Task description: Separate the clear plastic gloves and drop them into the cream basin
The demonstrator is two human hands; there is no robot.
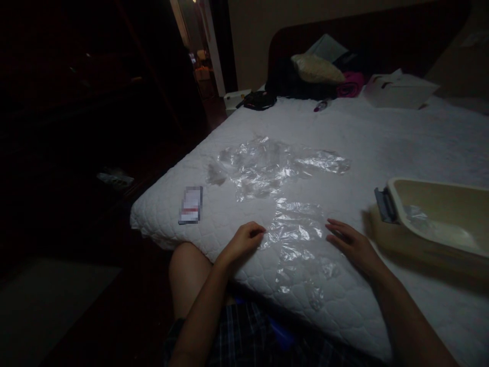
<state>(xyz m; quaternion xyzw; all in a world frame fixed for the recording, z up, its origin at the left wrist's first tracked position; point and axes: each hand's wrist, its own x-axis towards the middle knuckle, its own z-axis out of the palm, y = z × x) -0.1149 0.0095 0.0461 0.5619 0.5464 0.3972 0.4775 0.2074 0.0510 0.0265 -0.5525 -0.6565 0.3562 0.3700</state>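
A clear plastic sheet [296,239] lies flat on the white quilted mattress [382,148] near its front edge. My left hand [244,242] rests at the sheet's left edge with the fingers curled in, pinching the plastic. My right hand [349,242] lies flat and open on the mattress at the sheet's right edge, fingers stretched toward it. A second, crumpled clear plastic sheet [271,165] lies farther back on the mattress.
A beige plastic tub [439,224] with clear plastic inside sits at the right. A small card or packet [191,205] lies on the left corner. Bags, a pillow and a white box [397,90] crowd the headboard end. The floor at left is dark.
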